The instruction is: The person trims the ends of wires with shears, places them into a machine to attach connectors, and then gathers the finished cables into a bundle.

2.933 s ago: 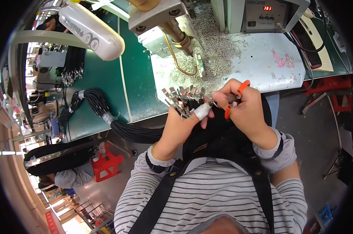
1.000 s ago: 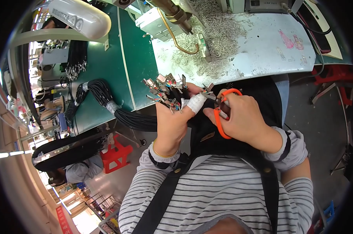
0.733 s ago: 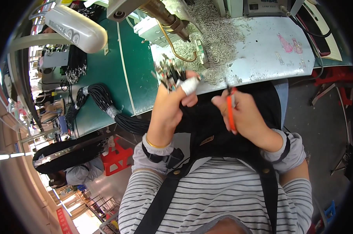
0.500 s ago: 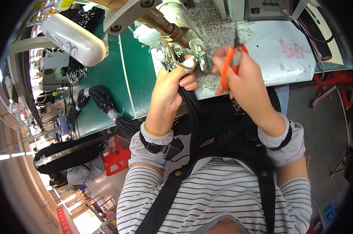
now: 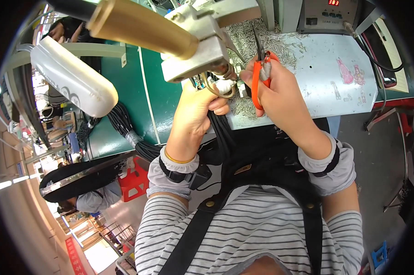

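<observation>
My left hand [image 5: 191, 107] is closed around a bundle of black cables [image 5: 221, 130], which hangs down toward my lap. The cable ends rise above its thumb, partly hidden under a soldering iron [image 5: 145, 30] with a brass-coloured barrel in a metal clamp. A curved tube [image 5: 211, 90] loops over the thumb, which seems to have a white covering. My right hand [image 5: 285, 94] is closed on pliers with orange handles [image 5: 256, 87], their slim dark jaws pointing away from me. Its thumb and fingertips come close to the iron's tip; whether they also pinch something small is hidden.
Many small metal pins [image 5: 250, 39] lie heaped on a pale metal plate [image 5: 321, 91]. Behind stands a control box [image 5: 328, 16] with a lit display. A white lamp-like cylinder [image 5: 72, 75] overhangs the green table [image 5: 145, 110] at left, above a tied black cable bundle [image 5: 124, 126].
My right hand has moved slightly left, toward the iron's tip, with the pliers still in it. The iron and clamp appear larger and lower, as the view has shifted. My left hand keeps the cables.
</observation>
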{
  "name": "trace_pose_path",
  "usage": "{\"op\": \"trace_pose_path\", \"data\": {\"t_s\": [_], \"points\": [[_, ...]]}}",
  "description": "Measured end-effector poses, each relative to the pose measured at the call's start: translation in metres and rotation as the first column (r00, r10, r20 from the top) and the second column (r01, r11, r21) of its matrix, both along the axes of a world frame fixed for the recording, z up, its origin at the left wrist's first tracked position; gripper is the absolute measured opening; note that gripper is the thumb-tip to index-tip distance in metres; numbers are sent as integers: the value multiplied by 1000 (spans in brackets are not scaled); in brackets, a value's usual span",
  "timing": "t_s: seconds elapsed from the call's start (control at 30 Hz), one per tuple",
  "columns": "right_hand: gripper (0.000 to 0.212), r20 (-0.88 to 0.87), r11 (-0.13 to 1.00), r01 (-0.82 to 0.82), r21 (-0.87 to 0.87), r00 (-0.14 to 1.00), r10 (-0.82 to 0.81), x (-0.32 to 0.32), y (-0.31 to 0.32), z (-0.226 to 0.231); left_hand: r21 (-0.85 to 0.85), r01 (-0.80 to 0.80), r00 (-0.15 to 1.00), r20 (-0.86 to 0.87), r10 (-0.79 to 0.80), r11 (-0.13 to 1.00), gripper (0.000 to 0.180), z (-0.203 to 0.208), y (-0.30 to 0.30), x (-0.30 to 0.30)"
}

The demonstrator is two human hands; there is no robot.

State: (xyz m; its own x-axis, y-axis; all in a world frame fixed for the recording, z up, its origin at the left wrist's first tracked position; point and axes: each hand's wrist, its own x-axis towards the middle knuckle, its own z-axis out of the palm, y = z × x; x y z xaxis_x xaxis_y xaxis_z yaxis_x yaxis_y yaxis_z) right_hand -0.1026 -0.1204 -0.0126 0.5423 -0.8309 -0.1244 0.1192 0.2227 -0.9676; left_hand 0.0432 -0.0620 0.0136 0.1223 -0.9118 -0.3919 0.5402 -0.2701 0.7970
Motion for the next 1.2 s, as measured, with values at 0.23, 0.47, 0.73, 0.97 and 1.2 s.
{"op": "trace_pose_path", "data": {"t_s": [0.23, 0.47, 0.73, 0.97, 1.2], "points": [[12, -19, 1000, -27, 11, 999, 28, -1, 0, 1, -25, -17, 998, 53, 18, 1000, 16, 1, 0, -2], [12, -49, 1000, -3, -27, 999, 2, 0, 3, -2, -9, 1, 998, 70, 0, 1000, 17, 0, 4, 1], [11, -22, 915, 150, -374, 985, -171, -15, 19, 4, -61, -180, 981, 68, 184, 982, 16, 1, 36, -20], [12, -117, 873, -27, -486, 993, -34, -23, 36, 25, -231, -79, 921, 356, 159, 970, 18, -5, 58, -38], [14, 189, 985, -17, -171, 981, 50, -22, 42, 17, -125, 62, 993, 106, -49, 990, 20, 4, 61, -35]]}}
